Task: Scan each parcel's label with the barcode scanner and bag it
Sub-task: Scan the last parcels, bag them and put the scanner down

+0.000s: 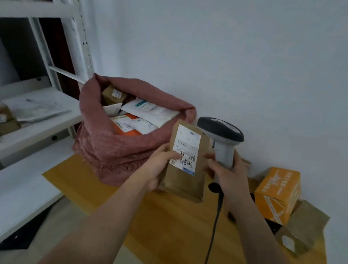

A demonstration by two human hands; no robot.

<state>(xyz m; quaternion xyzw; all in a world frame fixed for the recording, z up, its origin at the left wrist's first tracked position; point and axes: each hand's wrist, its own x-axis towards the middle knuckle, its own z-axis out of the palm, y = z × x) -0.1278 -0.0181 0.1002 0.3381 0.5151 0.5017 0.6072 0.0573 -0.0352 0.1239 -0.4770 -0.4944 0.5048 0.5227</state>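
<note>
Pink sack [108,145] centre-left, orange box [278,191] right. My left hand [158,170] grips parcel [182,177] upright (label facing me); right hand [229,175] clasps scanner [222,134].

The label [186,150] print on the brown parcel [182,177] is blurred beyond reading, the scanner [220,134] handle is partly hidden by the right hand [227,173], and its cable [212,233] is cut off by the bottom edge.

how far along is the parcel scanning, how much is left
Done: the pink woven sack already holds several parcels. In hand: the left hand holds a brown paper parcel, label up; the right hand grips the grey barcode scanner. Left: an orange box and brown packets wait on the wooden table.
</note>
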